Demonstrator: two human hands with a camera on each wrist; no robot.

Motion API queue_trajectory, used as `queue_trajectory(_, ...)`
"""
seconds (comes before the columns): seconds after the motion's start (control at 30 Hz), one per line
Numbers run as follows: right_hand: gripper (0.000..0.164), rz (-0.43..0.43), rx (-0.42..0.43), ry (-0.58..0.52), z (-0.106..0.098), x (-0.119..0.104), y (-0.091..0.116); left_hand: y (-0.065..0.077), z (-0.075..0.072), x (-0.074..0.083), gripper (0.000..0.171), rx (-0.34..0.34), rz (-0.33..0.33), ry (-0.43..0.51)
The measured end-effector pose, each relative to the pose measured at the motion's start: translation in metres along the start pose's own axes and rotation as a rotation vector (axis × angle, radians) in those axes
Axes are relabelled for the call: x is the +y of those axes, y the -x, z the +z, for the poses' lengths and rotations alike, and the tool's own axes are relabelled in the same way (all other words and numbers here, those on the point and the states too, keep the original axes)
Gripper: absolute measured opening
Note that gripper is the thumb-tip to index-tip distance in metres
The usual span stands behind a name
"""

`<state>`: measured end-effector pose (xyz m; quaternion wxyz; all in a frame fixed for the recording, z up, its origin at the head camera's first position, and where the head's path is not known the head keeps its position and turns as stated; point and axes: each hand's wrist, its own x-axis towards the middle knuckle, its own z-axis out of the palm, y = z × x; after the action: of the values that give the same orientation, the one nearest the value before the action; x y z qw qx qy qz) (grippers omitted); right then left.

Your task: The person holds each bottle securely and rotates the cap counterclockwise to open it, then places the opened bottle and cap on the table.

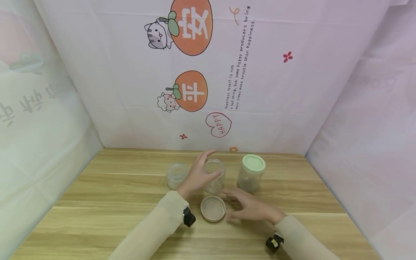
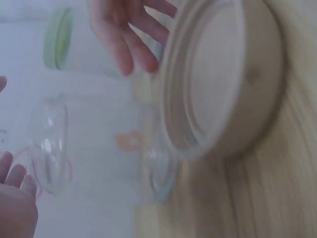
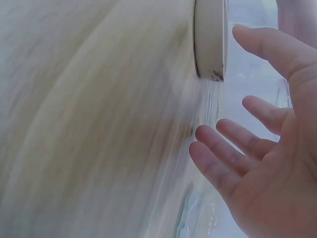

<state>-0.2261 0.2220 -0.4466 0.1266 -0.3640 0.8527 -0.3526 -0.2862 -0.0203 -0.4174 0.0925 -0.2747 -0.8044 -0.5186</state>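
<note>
My left hand (image 1: 199, 176) is beside the middle clear jar (image 1: 214, 182), thumb and fingers spread at its upper part; whether skin meets glass I cannot tell. That jar stands upright without a lid. In front of it a beige lid (image 1: 212, 209) lies on the table, its hollow side up. To the right of the lid my right hand (image 1: 248, 206) hovers low with fingers spread and nothing held. In the right wrist view the lid (image 3: 210, 42) sits apart from the fingertips (image 3: 205, 133).
A shorter clear jar (image 1: 176, 177) stands left of my left hand. Back right is a clear jar with a green lid (image 1: 253, 164). The wooden table (image 1: 107, 216) meets a printed white cloth wall (image 1: 266, 122) behind, with cloth at both sides.
</note>
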Motion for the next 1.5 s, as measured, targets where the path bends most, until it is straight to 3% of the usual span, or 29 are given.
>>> queue_trajectory(0.23,0.070,0.008,-0.011,0.093,-0.007,0.005,0.014,-0.010,0.015,0.022,0.070,-0.014,0.093,0.113)
queue_trajectory(0.33,0.065,0.016,-0.016,0.089,-0.009,0.006,0.022,-0.015,0.025,0.028,0.072,-0.046,0.068,0.180)
queue_trajectory(0.43,0.060,0.016,-0.017,0.077,-0.011,0.008,0.027,-0.018,0.036,0.032,0.079,-0.105,-0.011,0.221)
queue_trajectory(0.63,0.054,0.034,0.017,0.138,-0.015,0.007,0.037,-0.021,0.058,0.037,0.090,-0.177,-0.134,0.166)
queue_trajectory(0.8,0.052,0.055,0.032,0.155,-0.022,0.008,0.045,-0.025,0.075,0.035,0.088,-0.168,-0.149,0.101)
queue_trajectory(1.07,0.046,0.056,-0.006,0.036,-0.051,0.013,0.057,-0.030,0.090,0.028,0.083,-0.149,-0.163,-0.035)
queue_trajectory(1.33,0.053,0.238,-0.002,0.041,-0.090,0.010,0.077,-0.029,0.099,0.022,0.080,-0.149,-0.198,-0.019)
queue_trajectory(1.5,0.048,0.253,0.127,0.106,-0.111,0.007,0.082,-0.029,0.101,0.016,0.079,-0.144,-0.201,0.039)
